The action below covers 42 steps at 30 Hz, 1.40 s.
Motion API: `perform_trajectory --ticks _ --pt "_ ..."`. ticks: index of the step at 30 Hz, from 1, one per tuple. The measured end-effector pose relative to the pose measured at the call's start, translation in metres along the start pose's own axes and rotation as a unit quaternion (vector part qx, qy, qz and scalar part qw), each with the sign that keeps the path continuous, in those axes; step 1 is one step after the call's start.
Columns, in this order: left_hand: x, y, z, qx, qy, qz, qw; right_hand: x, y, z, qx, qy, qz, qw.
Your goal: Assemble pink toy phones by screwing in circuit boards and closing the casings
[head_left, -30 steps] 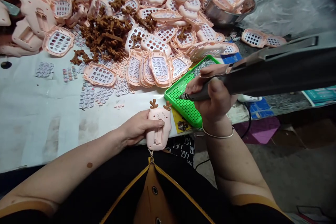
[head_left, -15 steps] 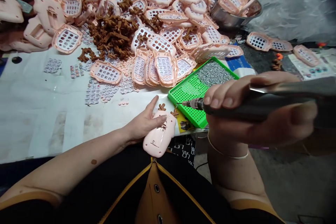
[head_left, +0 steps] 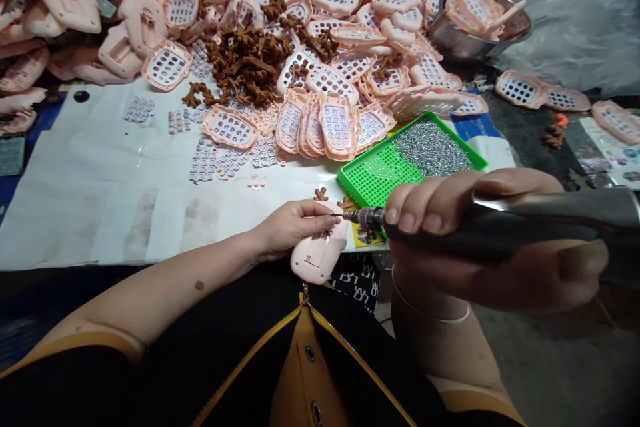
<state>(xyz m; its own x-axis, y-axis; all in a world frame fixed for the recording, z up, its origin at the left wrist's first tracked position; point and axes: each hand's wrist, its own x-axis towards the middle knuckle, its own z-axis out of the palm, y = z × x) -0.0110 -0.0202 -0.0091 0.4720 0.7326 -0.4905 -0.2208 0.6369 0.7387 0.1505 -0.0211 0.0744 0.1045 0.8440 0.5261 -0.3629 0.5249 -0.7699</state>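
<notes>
Over the near edge of the white table top, I have the pink toy back side up in the left hand. That grip is narrow: the thumb presses across the upper back while the other fingers bend close to it. The right hand wraps round the dark electric driver, and the slim bit points left at the toy.

Against half a second ago, the biggest change I see is the bit: then it stood over the green tray, apart from the toy; now it reaches the left fingertips, at the toy's upper back. Whether it touches the toy itself I cannot tell from my end. The left forefinger, stretched out past the toy's side then, is now drawn in beside the thumb. My view has swung as well, so the whole table sits further right in my feed. A second ago a long open recess showed in the toy's back; now that part looks mostly smooth.

As for the grip, the toy lies just right of the left palm, mostly on the near side of the fingertips, its brown antlers pointing away from me and its rounded bottom toward the jacket zip. The tray is just beyond the driver's nose, with small silvery pieces heaped at its far end.
</notes>
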Motion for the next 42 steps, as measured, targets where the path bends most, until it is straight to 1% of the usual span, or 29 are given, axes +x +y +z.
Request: perform_trajectory --ticks 2,5,9,11,14,19,21,25,28,32,38,42 --pt "0.000 -0.001 0.001 0.013 0.005 0.009 1.000 -0.001 -0.006 0.000 -0.007 0.004 0.034 0.999" --pt "-0.002 -0.002 0.002 0.038 0.022 0.014 0.999 0.001 -0.012 0.001 -0.007 0.009 0.042 0.999" --pt "-0.003 -0.001 0.004 0.062 0.034 0.002 0.997 0.004 -0.017 0.003 -0.010 0.029 0.092 0.995" --pt "-0.004 0.000 0.004 0.064 0.037 0.004 0.997 0.004 -0.019 0.003 -0.009 0.040 0.103 0.994" --pt "-0.004 0.001 0.003 0.062 0.041 0.003 0.997 0.004 -0.021 0.001 -0.011 0.036 0.107 0.994" --pt "-0.004 0.002 0.003 0.052 0.035 -0.003 0.998 0.004 -0.022 -0.004 -0.009 -0.005 0.109 0.994" --pt "-0.004 0.002 0.003 0.048 0.028 -0.003 0.998 0.003 -0.021 -0.003 -0.005 0.002 0.103 0.995" --pt "-0.005 0.004 0.004 0.047 0.018 -0.001 0.999 -0.001 -0.021 0.000 0.007 0.044 0.096 0.994" --pt "-0.005 0.005 0.004 0.052 0.012 -0.007 0.999 -0.003 -0.024 -0.003 0.003 0.038 0.102 0.994" --pt "-0.004 0.004 0.003 0.060 0.018 -0.010 0.998 -0.002 -0.028 -0.006 -0.009 0.023 0.119 0.993" --pt "-0.004 0.001 0.001 0.070 0.008 0.006 0.997 -0.001 -0.025 0.002 0.006 0.038 0.126 0.991" --pt "-0.004 0.000 0.000 0.114 0.001 0.025 0.993 -0.002 -0.025 0.002 0.009 0.014 0.133 0.991"
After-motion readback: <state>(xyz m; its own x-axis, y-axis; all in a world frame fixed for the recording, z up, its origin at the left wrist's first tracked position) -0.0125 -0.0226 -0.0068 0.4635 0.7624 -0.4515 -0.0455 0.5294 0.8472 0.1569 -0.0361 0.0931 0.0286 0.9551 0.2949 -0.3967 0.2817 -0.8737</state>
